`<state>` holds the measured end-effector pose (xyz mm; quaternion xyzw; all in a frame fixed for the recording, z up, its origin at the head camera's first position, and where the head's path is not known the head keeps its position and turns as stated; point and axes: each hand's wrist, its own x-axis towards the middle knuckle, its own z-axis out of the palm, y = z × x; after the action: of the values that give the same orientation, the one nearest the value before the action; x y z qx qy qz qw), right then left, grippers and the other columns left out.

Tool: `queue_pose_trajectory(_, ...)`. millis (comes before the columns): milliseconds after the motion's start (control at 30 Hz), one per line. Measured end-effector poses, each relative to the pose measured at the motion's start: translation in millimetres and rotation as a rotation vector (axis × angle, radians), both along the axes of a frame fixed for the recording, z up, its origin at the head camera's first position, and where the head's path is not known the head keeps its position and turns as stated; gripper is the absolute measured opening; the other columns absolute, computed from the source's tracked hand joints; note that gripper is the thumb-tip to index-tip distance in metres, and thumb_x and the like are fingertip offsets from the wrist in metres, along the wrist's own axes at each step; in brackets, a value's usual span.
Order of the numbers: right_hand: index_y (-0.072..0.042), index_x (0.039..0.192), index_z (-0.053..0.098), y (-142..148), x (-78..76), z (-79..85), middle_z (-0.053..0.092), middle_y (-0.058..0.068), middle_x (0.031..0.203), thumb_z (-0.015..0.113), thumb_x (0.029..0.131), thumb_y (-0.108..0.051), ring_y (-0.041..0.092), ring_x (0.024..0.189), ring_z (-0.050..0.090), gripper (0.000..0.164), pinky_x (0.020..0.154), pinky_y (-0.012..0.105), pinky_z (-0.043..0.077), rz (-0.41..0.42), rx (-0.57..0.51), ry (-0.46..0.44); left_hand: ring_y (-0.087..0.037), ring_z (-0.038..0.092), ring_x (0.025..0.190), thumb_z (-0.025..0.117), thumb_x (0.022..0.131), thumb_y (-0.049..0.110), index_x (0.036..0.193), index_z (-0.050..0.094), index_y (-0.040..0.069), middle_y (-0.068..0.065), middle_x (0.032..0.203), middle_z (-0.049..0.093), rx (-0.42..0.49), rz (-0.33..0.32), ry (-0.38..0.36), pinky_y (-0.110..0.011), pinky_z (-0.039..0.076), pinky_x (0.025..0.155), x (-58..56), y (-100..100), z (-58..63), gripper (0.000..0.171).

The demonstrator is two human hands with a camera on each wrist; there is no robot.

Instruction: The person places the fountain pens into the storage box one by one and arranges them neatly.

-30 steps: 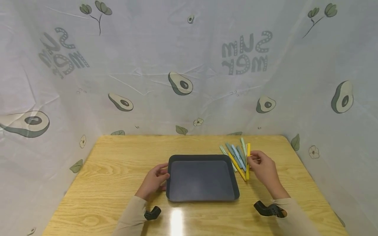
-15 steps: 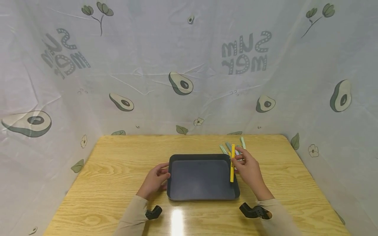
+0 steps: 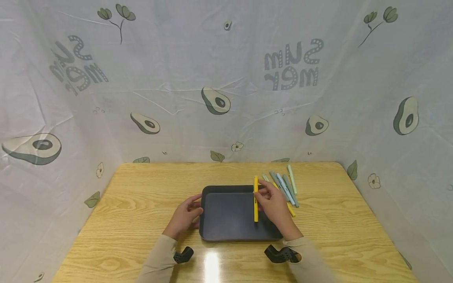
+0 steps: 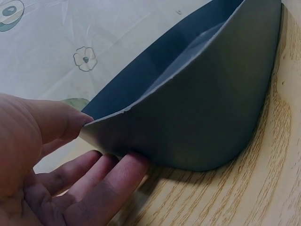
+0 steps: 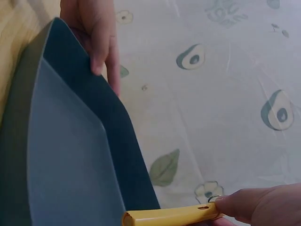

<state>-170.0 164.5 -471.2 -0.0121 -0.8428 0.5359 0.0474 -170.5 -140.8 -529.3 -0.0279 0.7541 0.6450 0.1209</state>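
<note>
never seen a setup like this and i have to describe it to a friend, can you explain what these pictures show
No machine works here: these are a person's two bare hands. One picture comes from a camera on the head, looking forward and down at the wooden table. The other two come from cameras on the wrists, each close to its hand's work. On the table lies a dark tray, with several pens near its far right corner. The left hand holds the tray's edge. The right hand holds a yellow pen over the tray.

left sleeve: beige, creased | right sleeve: beige | wrist mounts: black, bent, small holes
</note>
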Motion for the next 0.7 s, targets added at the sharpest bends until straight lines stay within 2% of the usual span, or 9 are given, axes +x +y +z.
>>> queue_pose_trajectory(167,-0.01,0.143,0.061,-17,-1.3,-8.0,0.071,0.008,0.097,0.072,0.096,-0.007,0.02,0.072,0.067,0.048,0.062,0.043,0.062,0.006,-0.011,-0.002,-0.029,0.066,0.105,0.066,0.099,0.004,0.152,0.052,0.014,-0.018,0.132,0.062,-0.004,-0.002,0.001,-0.041,0.061,0.063,0.5,-1,0.9,0.055)
queue_pose_trajectory(367,-0.009,0.14,0.063,-36,-2.4,-16.0,0.071,0.008,0.093,0.073,0.095,-0.004,0.023,0.067,0.067,0.046,0.059,0.041,0.061,0.03,-0.034,-0.01,-0.027,0.067,0.102,0.065,0.1,0.003,0.152,0.052,0.015,-0.019,0.132,0.063,0.006,-0.007,-0.004,-0.04,0.061,0.063,-1.1,-2,-1.4,0.055)
queue_pose_trajectory(700,-0.008,0.138,0.063,-65,-6.0,-24.0,0.069,0.008,0.092,0.071,0.097,-0.004,0.021,0.068,0.067,0.042,0.058,0.04,0.061,0.076,-0.035,-0.055,-0.025,0.067,0.103,0.064,0.101,0.005,0.153,0.051,0.016,-0.018,0.135,0.063,0.007,-0.025,-0.005,-0.039,0.062,0.065,-2.0,-2,-3.1,0.055)
